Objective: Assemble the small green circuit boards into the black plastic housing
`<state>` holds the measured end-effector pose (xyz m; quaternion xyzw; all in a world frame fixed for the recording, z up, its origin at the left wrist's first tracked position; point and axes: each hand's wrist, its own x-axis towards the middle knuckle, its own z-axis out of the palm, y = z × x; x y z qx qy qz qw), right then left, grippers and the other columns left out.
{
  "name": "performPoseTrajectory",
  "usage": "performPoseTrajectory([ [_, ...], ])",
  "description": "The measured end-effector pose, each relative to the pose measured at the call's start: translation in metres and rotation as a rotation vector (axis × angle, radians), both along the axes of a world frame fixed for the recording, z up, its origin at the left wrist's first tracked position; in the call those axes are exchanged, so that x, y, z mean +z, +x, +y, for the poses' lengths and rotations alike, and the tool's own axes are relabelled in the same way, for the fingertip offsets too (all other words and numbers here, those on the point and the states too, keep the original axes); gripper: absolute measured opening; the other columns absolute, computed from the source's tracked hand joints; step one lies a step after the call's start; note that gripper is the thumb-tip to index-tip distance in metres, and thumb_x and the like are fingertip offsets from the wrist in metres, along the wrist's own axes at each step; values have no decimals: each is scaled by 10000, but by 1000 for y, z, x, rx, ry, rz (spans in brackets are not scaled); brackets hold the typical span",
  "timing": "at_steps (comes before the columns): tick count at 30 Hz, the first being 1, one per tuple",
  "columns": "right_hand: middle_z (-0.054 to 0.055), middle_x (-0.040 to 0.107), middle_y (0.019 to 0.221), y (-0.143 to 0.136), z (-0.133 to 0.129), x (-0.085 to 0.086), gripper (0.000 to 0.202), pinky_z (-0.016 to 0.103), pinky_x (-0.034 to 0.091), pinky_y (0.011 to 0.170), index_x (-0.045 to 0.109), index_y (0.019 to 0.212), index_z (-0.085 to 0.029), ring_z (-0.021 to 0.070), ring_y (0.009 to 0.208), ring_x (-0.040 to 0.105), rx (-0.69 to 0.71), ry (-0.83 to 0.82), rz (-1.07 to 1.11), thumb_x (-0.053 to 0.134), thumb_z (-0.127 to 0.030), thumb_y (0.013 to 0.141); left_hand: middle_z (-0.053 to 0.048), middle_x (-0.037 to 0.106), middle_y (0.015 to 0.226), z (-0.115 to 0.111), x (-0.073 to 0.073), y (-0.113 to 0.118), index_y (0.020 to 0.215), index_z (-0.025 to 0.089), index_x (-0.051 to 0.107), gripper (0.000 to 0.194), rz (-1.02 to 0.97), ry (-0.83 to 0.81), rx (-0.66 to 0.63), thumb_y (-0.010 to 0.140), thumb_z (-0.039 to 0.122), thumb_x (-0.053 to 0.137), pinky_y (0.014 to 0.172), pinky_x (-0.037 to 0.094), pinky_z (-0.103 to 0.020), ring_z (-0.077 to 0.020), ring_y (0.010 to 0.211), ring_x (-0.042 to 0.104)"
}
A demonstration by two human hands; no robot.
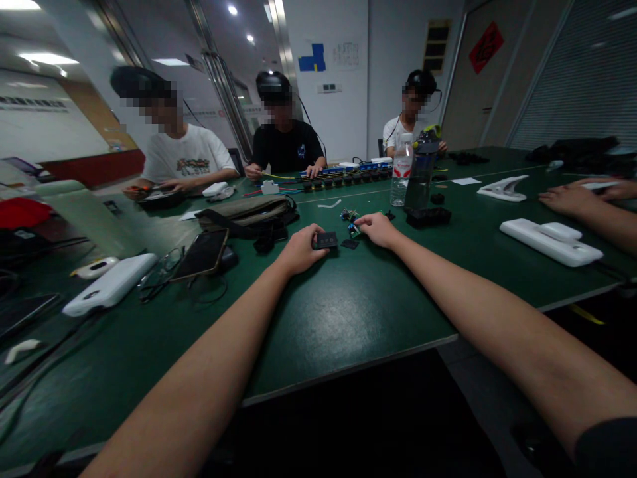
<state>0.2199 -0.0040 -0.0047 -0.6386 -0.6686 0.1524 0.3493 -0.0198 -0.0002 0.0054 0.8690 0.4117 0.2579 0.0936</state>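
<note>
My left hand [301,249] is closed around a small black box [326,239], holding it by its left end just over the green table [343,299]. To its right, my right hand [377,229] has its fingertips on a small blue electronic part [353,229], pinched at its right side. More small coloured parts [347,214] lie just behind that one. A flat black piece [350,243] rests on the table between my hands.
Behind my right hand stand a clear bottle [401,176] and a dark bottle [421,176], with a black tray [428,217] in front. A phone [201,255], bag [249,214] and white device [110,284] lie left; another white device [551,243] lies right. Three people sit across.
</note>
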Motion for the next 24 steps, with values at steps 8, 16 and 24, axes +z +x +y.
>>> performPoseTrajectory([
  [8, 76, 788, 1014, -4, -6, 5, 326, 276, 507, 929, 785, 1090, -162, 192, 976, 712, -12, -24, -106, 598, -66, 840, -14, 618, 873, 0, 0, 0, 997, 208, 590, 329, -11, -16, 0, 698, 279, 709, 781, 474, -321, -192, 810, 587],
  [16, 70, 770, 980, -3, -8, 7, 280, 263, 487, 882, 764, 1108, -153, 164, 893, 682, -20, 34, -69, 591, -138, 888, -20, 628, 883, -1, 1, 1, 991, 205, 595, 320, -11, -12, 4, 702, 276, 715, 776, 474, -320, -193, 810, 591],
  [24, 10, 685, 754, -5, -10, 6, 280, 242, 425, 715, 751, 1103, -129, 125, 694, 571, 75, 83, -4, 646, -267, 883, -19, 628, 893, -2, 2, 1, 1005, 195, 591, 337, 1, -27, 8, 699, 271, 711, 781, 472, -316, -189, 808, 587],
])
